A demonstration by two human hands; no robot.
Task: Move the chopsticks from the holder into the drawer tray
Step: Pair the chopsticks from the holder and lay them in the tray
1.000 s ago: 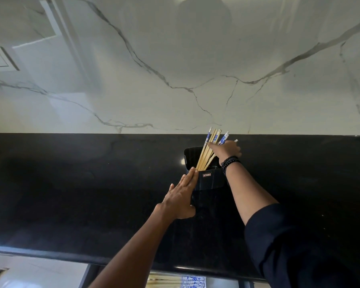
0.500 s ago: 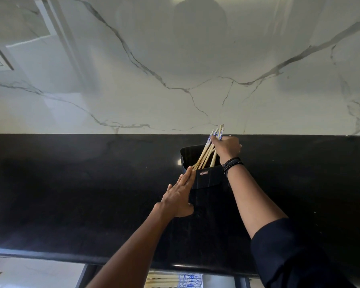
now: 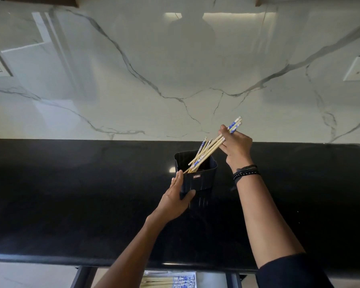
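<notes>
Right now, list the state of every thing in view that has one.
holder: upright on the black counter.
left hand: grips the holder's side, thumb on its front.
right hand: fingers pinch the lifted chopsticks.
lifted chopsticks: tilted, lower ends over the holder's mouth.
remaining chopsticks: leaning inside the holder.
drawer: open below the counter edge.
tray chopsticks: lying flat in the drawer.

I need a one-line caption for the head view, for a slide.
Right hand grips blue-patterned wooden chopsticks over black plastic holder held by left hand.
</notes>
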